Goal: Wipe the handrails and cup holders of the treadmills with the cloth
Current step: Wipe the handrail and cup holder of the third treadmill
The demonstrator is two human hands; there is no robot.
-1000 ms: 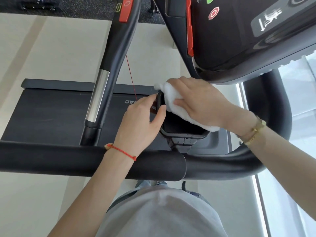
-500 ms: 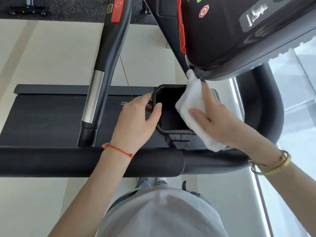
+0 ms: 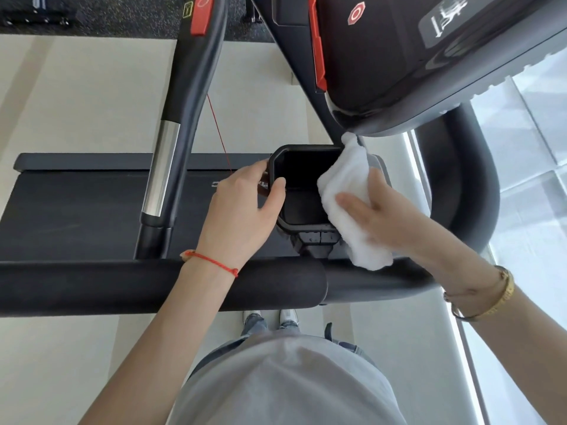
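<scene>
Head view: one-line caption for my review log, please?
Left hand grips the cup holder while right hand presses a cloth over its right rim.

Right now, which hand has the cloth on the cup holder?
The right hand, gold bracelets on its wrist, presses the white cloth on the cup holder. The left hand only grips the rim.
</scene>
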